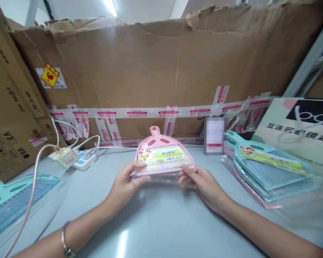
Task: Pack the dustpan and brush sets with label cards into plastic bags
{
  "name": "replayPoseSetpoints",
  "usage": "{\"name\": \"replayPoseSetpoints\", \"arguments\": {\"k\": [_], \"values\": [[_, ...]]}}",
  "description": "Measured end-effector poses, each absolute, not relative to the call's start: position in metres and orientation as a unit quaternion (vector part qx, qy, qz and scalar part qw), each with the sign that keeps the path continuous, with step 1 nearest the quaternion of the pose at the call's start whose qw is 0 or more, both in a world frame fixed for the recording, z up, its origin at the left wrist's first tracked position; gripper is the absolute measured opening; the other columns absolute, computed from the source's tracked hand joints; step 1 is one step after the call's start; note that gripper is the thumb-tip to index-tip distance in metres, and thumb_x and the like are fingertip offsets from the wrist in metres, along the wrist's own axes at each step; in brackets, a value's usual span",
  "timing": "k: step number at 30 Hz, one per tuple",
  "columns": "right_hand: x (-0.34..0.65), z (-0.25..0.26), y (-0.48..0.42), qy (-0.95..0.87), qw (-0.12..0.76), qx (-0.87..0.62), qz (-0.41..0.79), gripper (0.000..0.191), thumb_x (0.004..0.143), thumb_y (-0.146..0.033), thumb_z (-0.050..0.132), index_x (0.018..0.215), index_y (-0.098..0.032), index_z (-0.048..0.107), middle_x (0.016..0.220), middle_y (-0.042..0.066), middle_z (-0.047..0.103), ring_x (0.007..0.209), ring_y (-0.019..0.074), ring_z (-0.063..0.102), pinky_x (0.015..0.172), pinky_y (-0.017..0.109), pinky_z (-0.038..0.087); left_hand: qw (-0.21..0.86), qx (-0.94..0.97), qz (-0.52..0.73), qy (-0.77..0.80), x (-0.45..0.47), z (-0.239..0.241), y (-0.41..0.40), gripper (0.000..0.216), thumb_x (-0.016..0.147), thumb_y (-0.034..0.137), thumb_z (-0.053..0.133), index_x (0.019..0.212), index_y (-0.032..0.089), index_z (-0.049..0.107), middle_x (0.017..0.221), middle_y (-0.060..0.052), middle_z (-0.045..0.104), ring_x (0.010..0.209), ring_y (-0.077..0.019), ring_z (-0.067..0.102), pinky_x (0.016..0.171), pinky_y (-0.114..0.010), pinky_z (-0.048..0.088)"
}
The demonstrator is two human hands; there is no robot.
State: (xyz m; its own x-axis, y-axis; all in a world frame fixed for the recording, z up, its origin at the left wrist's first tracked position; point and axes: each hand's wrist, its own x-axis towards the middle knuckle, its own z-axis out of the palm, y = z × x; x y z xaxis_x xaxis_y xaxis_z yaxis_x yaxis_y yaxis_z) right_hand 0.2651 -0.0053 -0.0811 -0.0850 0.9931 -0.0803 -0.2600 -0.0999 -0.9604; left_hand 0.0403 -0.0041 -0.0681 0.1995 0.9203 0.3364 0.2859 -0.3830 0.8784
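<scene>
A pink dustpan and brush set in a clear plastic bag is held up in front of me, handle pointing away. White bristles and a yellow-green label show through the wrapping. My left hand grips its lower left corner between thumb and fingers. At the lower right corner my right hand pinches the bag's edge. Loose clear film hangs below the pan between both hands. Several bagged sets, turquoise dustpans on top and a pink edge beneath, are stacked at the right.
Another turquoise dustpan set lies at the left, crossed by a cable. Behind it sit a charger and a power strip. A large cardboard box walls the back. A blurred upright object and a printed bag stand right.
</scene>
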Motion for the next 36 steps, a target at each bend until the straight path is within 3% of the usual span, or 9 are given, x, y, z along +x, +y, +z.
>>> {"name": "replayPoseSetpoints", "arguments": {"k": [3, 5, 7, 11, 13, 16, 19, 23, 36], "values": [[0.265, -0.084, -0.006, -0.467, 0.540, -0.377, 0.590, 0.084, 0.055, -0.041, 0.075, 0.127, -0.023, 0.035, 0.116, 0.012, 0.056, 0.087, 0.0192, 0.062, 0.078, 0.035, 0.047, 0.301, 0.662, 0.515, 0.454, 0.041, -0.065, -0.006, 0.016, 0.077, 0.030, 0.055, 0.069, 0.017, 0.055, 0.083, -0.002, 0.059, 0.085, -0.0149, 0.057, 0.079, -0.027, 0.045], [0.267, -0.085, -0.006, -0.539, 0.527, -0.324, 0.572, 0.124, 0.044, -0.032, 0.082, 0.136, -0.035, -0.001, 0.140, 0.013, 0.029, 0.112, 0.0235, 0.049, 0.091, 0.041, 0.039, 0.299, 0.642, 0.529, 0.468, 0.042, -0.065, -0.006, 0.019, 0.077, 0.030, 0.055, 0.064, 0.017, 0.053, 0.073, 0.001, 0.058, 0.075, -0.0128, 0.056, 0.072, -0.023, 0.045], [0.268, -0.086, -0.009, -0.627, 0.488, -0.306, 0.524, 0.135, 0.039, -0.026, 0.084, 0.137, -0.034, -0.009, 0.146, 0.012, 0.012, 0.128, 0.0252, 0.030, 0.102, 0.043, 0.026, 0.313, 0.624, 0.533, 0.479, 0.042, -0.066, -0.007, 0.017, 0.076, 0.030, 0.057, 0.066, 0.017, 0.052, 0.068, 0.002, 0.057, 0.069, -0.0114, 0.055, 0.066, -0.021, 0.045], [0.269, -0.088, -0.017, -0.733, 0.411, -0.339, 0.423, 0.133, 0.035, -0.026, 0.085, 0.140, -0.024, 0.003, 0.147, 0.012, 0.006, 0.134, 0.0285, 0.008, 0.107, 0.044, 0.004, 0.351, 0.594, 0.551, 0.470, 0.043, -0.070, -0.007, 0.016, 0.076, 0.031, 0.057, 0.075, 0.017, 0.049, 0.075, 0.002, 0.058, 0.070, -0.0117, 0.057, 0.063, -0.022, 0.048], [0.266, -0.091, -0.018, -0.733, 0.398, -0.353, 0.424, 0.122, 0.044, -0.029, 0.082, 0.139, -0.024, 0.006, 0.145, 0.013, 0.014, 0.133, 0.0283, 0.015, 0.107, 0.045, 0.008, 0.367, 0.580, 0.563, 0.460, 0.044, -0.070, -0.007, 0.018, 0.076, 0.032, 0.057, 0.078, 0.018, 0.046, 0.078, 0.001, 0.058, 0.070, -0.0120, 0.058, 0.061, -0.023, 0.049], [0.260, -0.097, -0.013, -0.665, 0.452, -0.350, 0.481, 0.077, 0.072, -0.033, 0.063, 0.134, -0.027, 0.017, 0.139, 0.011, 0.029, 0.125, 0.0228, 0.034, 0.104, 0.042, 0.024, 0.400, 0.570, 0.565, 0.441, 0.044, -0.070, -0.007, 0.018, 0.078, 0.033, 0.055, 0.081, 0.019, 0.046, 0.080, 0.001, 0.058, 0.071, -0.0120, 0.059, 0.062, -0.023, 0.051], [0.259, -0.101, -0.005, -0.620, 0.498, -0.317, 0.517, 0.050, 0.080, -0.030, 0.052, 0.125, -0.027, 0.030, 0.133, 0.009, 0.036, 0.120, 0.0198, 0.040, 0.102, 0.040, 0.029, 0.444, 0.556, 0.558, 0.427, 0.042, -0.070, -0.006, 0.024, 0.078, 0.033, 0.054, 0.097, 0.022, 0.045, 0.088, -0.001, 0.059, 0.074, -0.0136, 0.060, 0.064, -0.026, 0.052], [0.263, -0.101, -0.001, -0.612, 0.498, -0.312, 0.530, 0.043, 0.081, -0.028, 0.050, 0.120, -0.027, 0.033, 0.126, 0.007, 0.043, 0.115, 0.0192, 0.045, 0.100, 0.041, 0.032, 0.524, 0.498, 0.540, 0.431, 0.038, -0.074, 0.000, 0.047, 0.073, 0.028, 0.058, 0.113, 0.027, 0.034, 0.081, 0.001, 0.063, 0.064, -0.0132, 0.061, 0.060, -0.026, 0.052], [0.270, -0.093, -0.001, -0.696, 0.437, -0.445, 0.355, 0.031, 0.076, -0.023, 0.046, 0.106, -0.021, 0.054, 0.092, 0.003, 0.051, 0.085, 0.0181, 0.052, 0.081, 0.034, 0.041, 0.599, 0.424, 0.510, 0.449, 0.040, -0.078, 0.005, 0.051, 0.057, 0.014, 0.060, 0.104, 0.021, 0.041, 0.084, -0.001, 0.067, 0.065, -0.0181, 0.065, 0.057, -0.029, 0.051]]}}
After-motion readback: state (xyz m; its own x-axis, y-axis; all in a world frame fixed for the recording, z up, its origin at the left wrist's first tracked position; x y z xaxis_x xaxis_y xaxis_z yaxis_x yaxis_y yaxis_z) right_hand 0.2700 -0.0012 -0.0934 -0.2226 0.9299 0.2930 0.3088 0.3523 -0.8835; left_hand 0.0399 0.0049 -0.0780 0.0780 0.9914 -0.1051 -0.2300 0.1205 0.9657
